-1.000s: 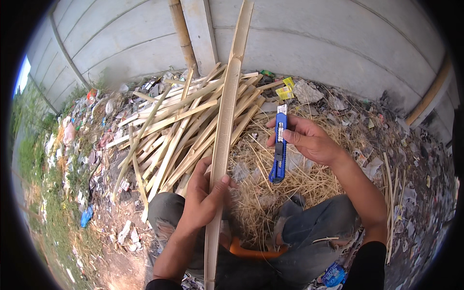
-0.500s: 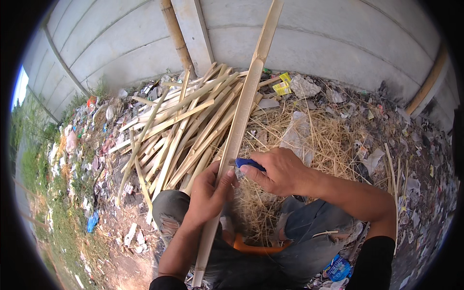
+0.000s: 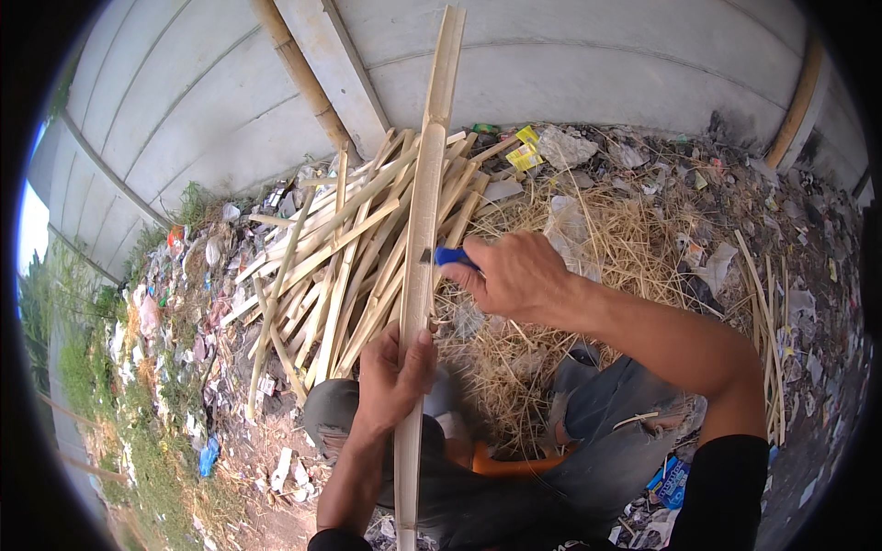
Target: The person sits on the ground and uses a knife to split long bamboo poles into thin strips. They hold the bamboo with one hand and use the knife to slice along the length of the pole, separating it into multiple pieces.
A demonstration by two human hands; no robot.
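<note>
A long split bamboo strip (image 3: 425,188) stands nearly upright in the picture, its hollow inner face toward me. My left hand (image 3: 393,376) grips it around its lower half, thumb on the right edge. In my right hand (image 3: 524,275) is a knife with a blue handle (image 3: 455,258), the fingers closed round it. Its short dark blade (image 3: 425,256) meets the strip's inner face above my left hand. Most of the handle is hidden in my fist.
A heap of split bamboo strips (image 3: 354,230) lies beyond my left knee. Straw-like shavings (image 3: 606,248) cover the ground in front and to the right. A grey panel wall (image 3: 588,73) with bamboo poles (image 3: 308,78) closes off the back. Litter is scattered around; an orange seat edge (image 3: 519,465) shows between my legs.
The knife in my right hand has moved up along the strip, away from my left hand. The strip has swung more upright, and the whole view has shifted a little.
</note>
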